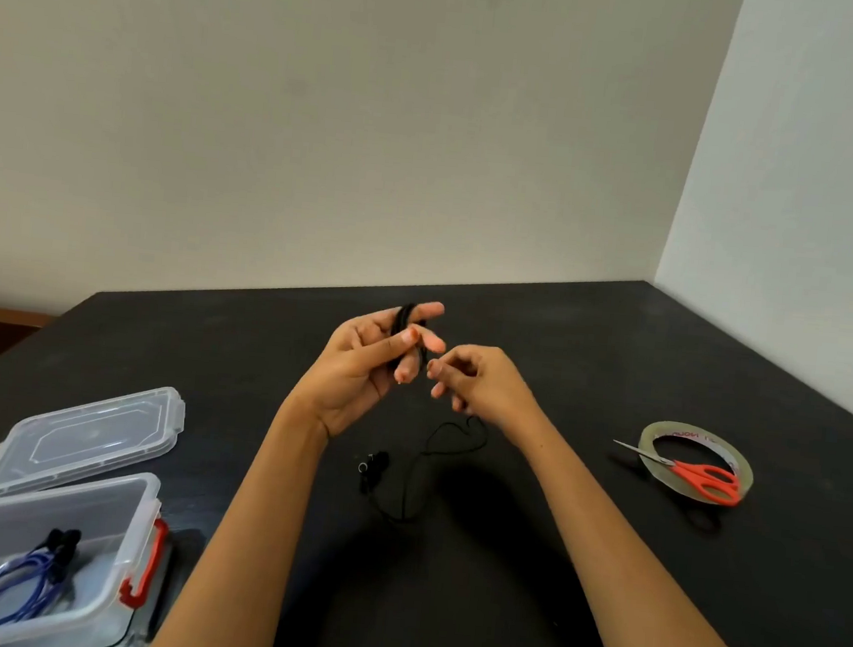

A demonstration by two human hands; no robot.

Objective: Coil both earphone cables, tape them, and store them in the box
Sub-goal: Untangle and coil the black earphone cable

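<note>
Left hand grips, right hand pinches one black cable; far right of the box, one scissors atop one tape roll.

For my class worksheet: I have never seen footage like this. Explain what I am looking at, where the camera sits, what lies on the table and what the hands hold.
There is no machine here: a person works with bare hands, and the one picture comes from a camera worn on their head, looking forward and down. The left hand has a black cable wound round its fingers, thumb pressed on the coil. The right hand seems to pinch the loose part, which trails down to the earbuds on the black table. At left stands an open clear box holding blue earphones, its lid beside it. At right, orange scissors lie across a tape roll.
</note>
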